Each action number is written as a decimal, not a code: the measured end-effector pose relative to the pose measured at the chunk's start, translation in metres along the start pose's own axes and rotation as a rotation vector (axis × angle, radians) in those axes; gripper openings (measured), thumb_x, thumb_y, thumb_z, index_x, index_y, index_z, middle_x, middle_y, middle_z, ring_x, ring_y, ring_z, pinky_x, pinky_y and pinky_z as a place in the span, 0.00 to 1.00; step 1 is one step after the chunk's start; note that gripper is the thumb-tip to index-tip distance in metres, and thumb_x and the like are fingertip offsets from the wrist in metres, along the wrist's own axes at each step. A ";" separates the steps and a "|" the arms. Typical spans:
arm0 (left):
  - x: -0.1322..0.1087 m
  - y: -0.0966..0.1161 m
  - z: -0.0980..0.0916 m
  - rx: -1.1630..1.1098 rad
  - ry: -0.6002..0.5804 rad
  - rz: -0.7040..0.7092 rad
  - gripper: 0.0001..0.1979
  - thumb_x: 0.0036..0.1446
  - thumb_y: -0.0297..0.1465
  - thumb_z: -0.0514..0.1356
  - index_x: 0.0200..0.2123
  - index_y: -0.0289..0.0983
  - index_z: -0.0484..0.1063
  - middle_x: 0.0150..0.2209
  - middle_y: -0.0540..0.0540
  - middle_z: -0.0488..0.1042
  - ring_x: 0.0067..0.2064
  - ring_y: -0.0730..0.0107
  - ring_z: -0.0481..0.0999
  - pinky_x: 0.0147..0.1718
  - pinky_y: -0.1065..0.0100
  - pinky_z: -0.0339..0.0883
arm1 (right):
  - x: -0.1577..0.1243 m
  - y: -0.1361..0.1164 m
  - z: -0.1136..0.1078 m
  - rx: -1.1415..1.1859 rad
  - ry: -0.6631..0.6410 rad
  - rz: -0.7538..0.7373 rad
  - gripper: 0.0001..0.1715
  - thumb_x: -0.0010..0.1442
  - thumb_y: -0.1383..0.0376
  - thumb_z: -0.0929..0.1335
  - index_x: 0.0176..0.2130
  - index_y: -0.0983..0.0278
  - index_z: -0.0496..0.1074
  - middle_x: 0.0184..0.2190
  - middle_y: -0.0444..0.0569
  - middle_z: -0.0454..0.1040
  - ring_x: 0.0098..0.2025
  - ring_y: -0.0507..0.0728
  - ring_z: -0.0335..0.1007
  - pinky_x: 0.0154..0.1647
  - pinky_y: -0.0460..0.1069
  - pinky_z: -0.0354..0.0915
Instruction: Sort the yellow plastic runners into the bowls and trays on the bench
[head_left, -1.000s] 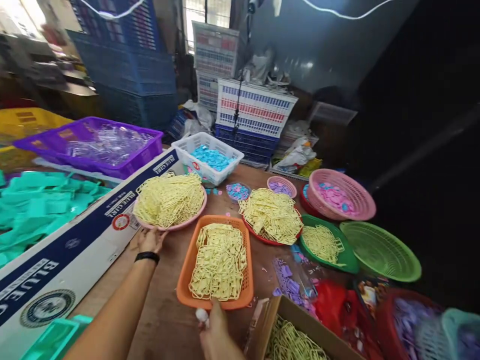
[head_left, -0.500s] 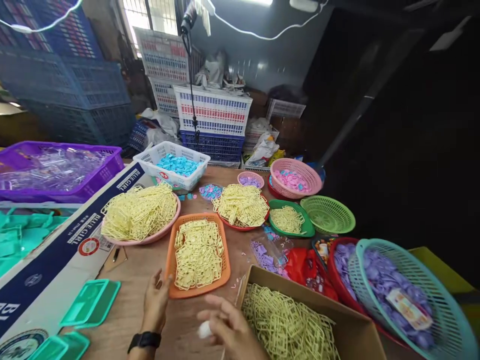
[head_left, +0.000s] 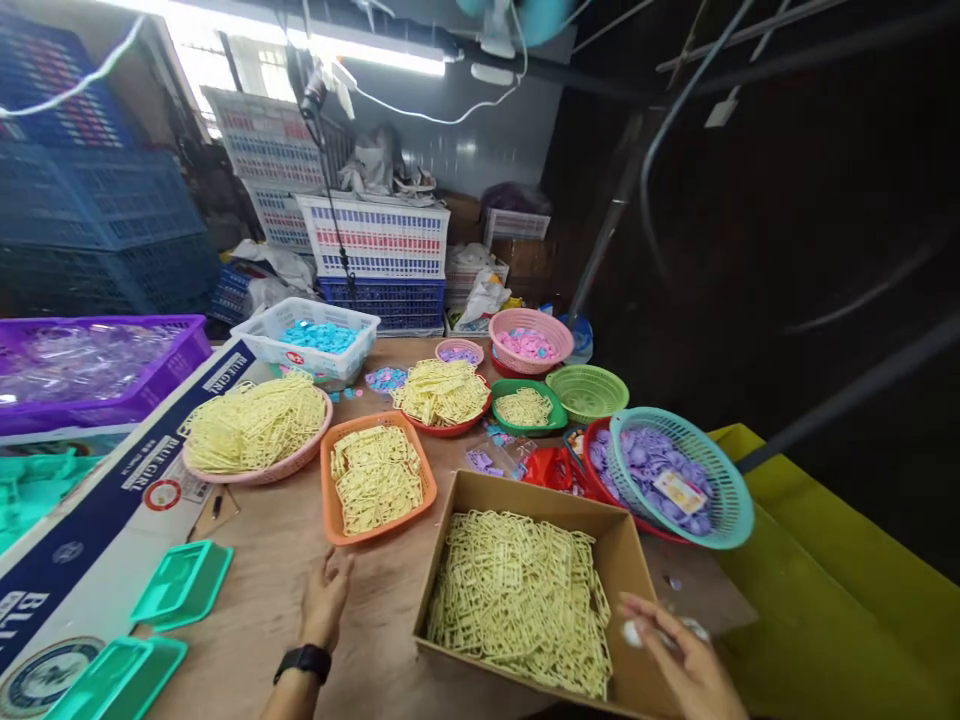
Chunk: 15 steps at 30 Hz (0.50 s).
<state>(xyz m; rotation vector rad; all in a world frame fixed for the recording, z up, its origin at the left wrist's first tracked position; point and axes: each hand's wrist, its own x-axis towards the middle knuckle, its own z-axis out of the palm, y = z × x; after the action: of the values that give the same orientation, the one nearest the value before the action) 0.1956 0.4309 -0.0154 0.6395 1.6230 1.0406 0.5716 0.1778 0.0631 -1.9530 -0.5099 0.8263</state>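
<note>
Sitting in the middle of the wooden table (head_left: 375,620) was a cardboard box (head_left: 630,560) full of pale yellow plastic frames (head_left: 517,595). Just behind the box, to its left, lay an orange tray (head_left: 328,500) with more frames. The left hand (head_left: 326,597) rested flat on the table, left of the box, fingers open and holding nothing. The right hand (head_left: 686,665) hovered at the box's right corner, fingers loosely curled around a small white thing (head_left: 632,632).
</note>
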 end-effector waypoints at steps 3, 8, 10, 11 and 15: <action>-0.029 0.003 -0.008 0.208 0.091 0.088 0.08 0.46 0.33 0.65 0.31 0.37 0.74 0.34 0.40 0.78 0.54 0.40 0.76 0.61 0.47 0.63 | 0.013 -0.009 -0.024 0.076 0.273 -0.071 0.40 0.33 0.43 0.73 0.43 0.62 0.77 0.41 0.57 0.82 0.48 0.66 0.76 0.47 0.54 0.73; -0.087 0.016 0.002 0.232 0.017 0.172 0.12 0.45 0.40 0.64 0.25 0.37 0.77 0.31 0.41 0.80 0.44 0.46 0.78 0.51 0.55 0.67 | 0.070 -0.015 -0.054 0.454 0.459 0.281 0.15 0.53 0.55 0.70 0.35 0.62 0.67 0.27 0.47 0.76 0.23 0.50 0.64 0.22 0.44 0.59; -0.110 0.023 0.018 0.240 -0.006 0.208 0.12 0.49 0.39 0.62 0.23 0.37 0.77 0.30 0.42 0.80 0.41 0.51 0.78 0.45 0.60 0.67 | 0.098 -0.018 -0.059 0.506 0.328 0.422 0.16 0.64 0.54 0.65 0.31 0.62 0.65 0.25 0.47 0.75 0.20 0.49 0.60 0.21 0.44 0.58; -0.121 0.027 0.028 0.238 -0.033 0.237 0.12 0.51 0.38 0.62 0.23 0.37 0.78 0.29 0.43 0.80 0.40 0.53 0.78 0.42 0.63 0.67 | 0.110 -0.019 -0.061 0.498 0.266 0.427 0.17 0.67 0.54 0.62 0.31 0.62 0.65 0.25 0.48 0.75 0.20 0.50 0.62 0.22 0.44 0.59; -0.151 0.031 0.067 0.160 -0.150 0.360 0.03 0.51 0.28 0.65 0.29 0.37 0.80 0.30 0.46 0.81 0.34 0.62 0.77 0.35 0.71 0.67 | 0.149 -0.020 -0.063 0.349 0.192 0.291 0.16 0.67 0.66 0.58 0.27 0.62 0.62 0.20 0.46 0.70 0.21 0.51 0.61 0.24 0.44 0.59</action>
<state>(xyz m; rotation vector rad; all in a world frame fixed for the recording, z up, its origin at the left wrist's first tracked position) 0.3015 0.3418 0.0801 1.1219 1.4999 1.0947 0.7190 0.2453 0.0516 -1.7754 0.0359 0.8329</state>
